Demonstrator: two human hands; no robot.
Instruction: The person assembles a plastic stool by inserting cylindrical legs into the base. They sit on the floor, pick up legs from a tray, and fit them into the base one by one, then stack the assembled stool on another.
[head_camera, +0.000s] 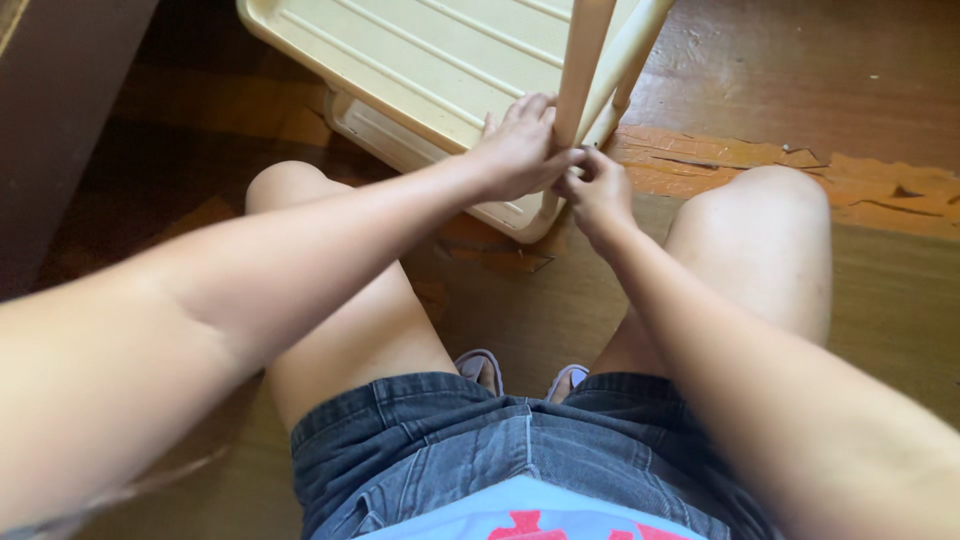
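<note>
Nearest, the left hand (520, 150) wraps the base of the cream post (580, 70); just right of the post, right hand (598, 190) fingers pinch something too small to see. The cream rack (420, 60) beyond could tip if pulled hard.

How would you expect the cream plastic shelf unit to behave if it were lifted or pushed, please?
The cream plastic shelf unit looks moulded and thin-walled, so probably light for its size. Its ribbed tray suggests stiffness, though the slim cream post may flex. Both the left hand and right hand steady that post, so it may wobble.
</note>
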